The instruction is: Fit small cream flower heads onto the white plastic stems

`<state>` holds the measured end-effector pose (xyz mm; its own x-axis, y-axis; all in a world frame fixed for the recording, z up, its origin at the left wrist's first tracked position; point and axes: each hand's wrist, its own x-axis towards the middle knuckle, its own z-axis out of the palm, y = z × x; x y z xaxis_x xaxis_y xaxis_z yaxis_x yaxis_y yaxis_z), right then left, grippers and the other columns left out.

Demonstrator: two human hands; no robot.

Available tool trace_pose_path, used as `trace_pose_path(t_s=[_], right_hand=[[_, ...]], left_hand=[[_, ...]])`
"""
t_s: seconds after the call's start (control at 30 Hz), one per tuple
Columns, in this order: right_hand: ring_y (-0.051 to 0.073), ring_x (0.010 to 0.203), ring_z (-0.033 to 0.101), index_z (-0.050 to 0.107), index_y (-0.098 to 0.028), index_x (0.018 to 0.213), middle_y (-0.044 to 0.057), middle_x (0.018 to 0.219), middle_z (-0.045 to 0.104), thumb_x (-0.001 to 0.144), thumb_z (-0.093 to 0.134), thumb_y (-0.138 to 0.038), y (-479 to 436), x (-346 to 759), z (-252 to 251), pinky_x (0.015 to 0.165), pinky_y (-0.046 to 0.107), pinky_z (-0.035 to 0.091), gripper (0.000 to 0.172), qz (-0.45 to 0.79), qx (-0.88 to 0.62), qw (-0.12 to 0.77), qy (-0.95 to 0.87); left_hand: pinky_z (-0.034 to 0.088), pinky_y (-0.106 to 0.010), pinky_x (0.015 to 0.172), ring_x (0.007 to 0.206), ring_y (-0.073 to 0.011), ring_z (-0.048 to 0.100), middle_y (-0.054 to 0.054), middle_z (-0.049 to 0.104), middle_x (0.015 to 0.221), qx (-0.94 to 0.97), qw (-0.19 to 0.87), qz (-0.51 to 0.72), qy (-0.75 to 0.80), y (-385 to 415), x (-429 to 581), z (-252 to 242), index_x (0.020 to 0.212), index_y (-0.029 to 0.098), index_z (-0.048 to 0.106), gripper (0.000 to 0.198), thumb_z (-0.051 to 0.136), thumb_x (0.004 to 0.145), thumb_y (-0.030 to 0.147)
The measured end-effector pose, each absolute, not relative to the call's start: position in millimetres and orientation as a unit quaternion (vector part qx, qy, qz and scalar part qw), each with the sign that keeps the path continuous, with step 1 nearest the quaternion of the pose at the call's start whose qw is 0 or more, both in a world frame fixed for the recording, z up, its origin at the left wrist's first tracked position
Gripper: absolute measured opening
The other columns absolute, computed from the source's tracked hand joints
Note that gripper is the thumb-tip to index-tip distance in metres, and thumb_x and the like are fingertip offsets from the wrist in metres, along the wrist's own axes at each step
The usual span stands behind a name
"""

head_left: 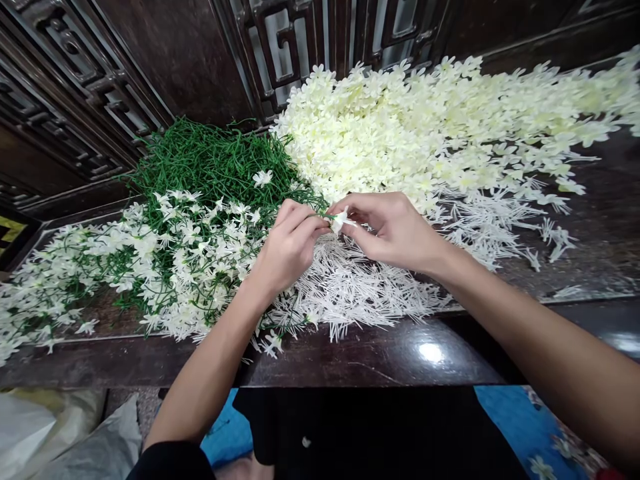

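Observation:
My left hand [289,245] is closed in a pinch on a thin green stem [316,215]. My right hand [389,227] pinches a small white artificial flower [341,219] right against that stem's tip. Both hands hover over a heap of white plastic stamen pieces [350,287] on the dark wooden table [380,353]. A big pile of loose cream-white flowers [440,133] lies behind my right hand. A tangle of bare green stems [210,160] lies behind my left hand, and assembled flower stems [150,260] spread to the left.
Dark carved wooden panels [280,47] rise behind the table. White plastic bags [60,433] lie on the floor at lower left. Blue cloth [520,427] shows below the table's front edge.

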<state>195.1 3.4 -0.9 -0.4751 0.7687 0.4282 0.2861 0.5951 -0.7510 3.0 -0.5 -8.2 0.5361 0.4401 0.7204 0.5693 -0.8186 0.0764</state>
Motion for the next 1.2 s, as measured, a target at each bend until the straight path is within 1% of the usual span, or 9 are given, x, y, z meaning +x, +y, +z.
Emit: trace_pose_path(t_s=[0.1,0.3,0.5,0.7,0.9,1.0,1.07,1.13,1.2], right_hand=[[0.014,0.058,0.05,0.065,-0.015,0.085,0.003,0.07,0.062,0.088,0.056,-0.02,3,194,0,0.052,0.031,0.04,0.01,0.321,-0.341,0.404,-0.786],[0.019,0.072,0.059,0.062,-0.018,0.083,0.005,0.078,0.065,0.089,0.059,-0.023,4,193,-1,0.064,0.036,0.048,0.008,0.376,-0.345,0.417,-0.753],[0.017,0.066,0.055,0.058,-0.018,0.081,0.007,0.078,0.064,0.088,0.056,-0.021,2,193,-2,0.056,0.034,0.043,0.008,0.355,-0.345,0.398,-0.772],[0.013,0.054,0.045,0.054,-0.019,0.076,0.0,0.064,0.055,0.089,0.053,-0.018,0,190,-3,0.049,0.03,0.035,0.013,0.301,-0.337,0.395,-0.8],[0.014,0.056,0.05,0.057,-0.019,0.078,0.002,0.067,0.058,0.089,0.053,-0.02,-2,188,-3,0.049,0.031,0.041,0.011,0.312,-0.344,0.404,-0.788],[0.019,0.073,0.061,0.062,-0.018,0.09,0.006,0.083,0.065,0.087,0.06,-0.024,0,191,-1,0.065,0.037,0.054,0.007,0.391,-0.342,0.421,-0.744],[0.023,0.094,0.065,0.061,-0.018,0.113,0.009,0.104,0.067,0.085,0.065,-0.025,1,194,2,0.083,0.044,0.057,0.029,0.44,-0.327,0.418,-0.724],[0.027,0.11,0.062,0.054,-0.021,0.131,0.012,0.123,0.063,0.081,0.07,-0.026,2,197,5,0.094,0.049,0.054,0.052,0.458,-0.321,0.395,-0.728],[0.028,0.11,0.063,0.06,-0.02,0.127,0.012,0.125,0.063,0.077,0.074,-0.027,2,198,7,0.096,0.052,0.054,0.053,0.447,-0.337,0.382,-0.735]], left_hand=[[0.048,-0.028,0.067,0.075,-0.0159,0.051,-0.004,0.064,0.076,-0.863,0.061,-0.4,-0.304,-1,4,-8,0.081,0.013,0.06,0.01,0.062,0.088,0.006],[0.047,-0.028,0.066,0.072,-0.0149,0.051,-0.003,0.062,0.075,-0.847,0.031,-0.411,-0.336,0,3,-7,0.08,0.013,0.06,0.011,0.064,0.087,0.006],[0.046,-0.028,0.066,0.072,-0.015,0.05,-0.003,0.06,0.073,-0.849,0.038,-0.416,-0.323,1,3,-9,0.079,0.014,0.059,0.012,0.062,0.088,0.006],[0.046,-0.029,0.066,0.074,-0.0151,0.05,-0.002,0.061,0.073,-0.856,0.046,-0.415,-0.306,1,2,-10,0.079,0.016,0.059,0.014,0.061,0.089,0.006],[0.045,-0.031,0.065,0.073,-0.016,0.052,-0.002,0.063,0.074,-0.851,0.031,-0.433,-0.296,2,2,-11,0.079,0.018,0.059,0.015,0.059,0.09,0.008],[0.045,-0.03,0.065,0.074,-0.0158,0.055,-0.002,0.065,0.077,-0.842,0.024,-0.443,-0.308,3,1,-9,0.082,0.019,0.06,0.013,0.06,0.09,0.01],[0.046,-0.03,0.065,0.076,-0.0158,0.056,-0.002,0.066,0.079,-0.844,0.027,-0.434,-0.314,3,1,-9,0.084,0.019,0.061,0.011,0.062,0.089,0.01],[0.047,-0.03,0.067,0.076,-0.0163,0.055,-0.003,0.066,0.08,-0.849,0.029,-0.42,-0.318,3,1,-9,0.084,0.018,0.061,0.009,0.063,0.088,0.01],[0.047,-0.03,0.067,0.077,-0.0166,0.055,-0.003,0.066,0.08,-0.853,0.029,-0.411,-0.321,3,1,-10,0.084,0.017,0.062,0.008,0.063,0.088,0.01]])
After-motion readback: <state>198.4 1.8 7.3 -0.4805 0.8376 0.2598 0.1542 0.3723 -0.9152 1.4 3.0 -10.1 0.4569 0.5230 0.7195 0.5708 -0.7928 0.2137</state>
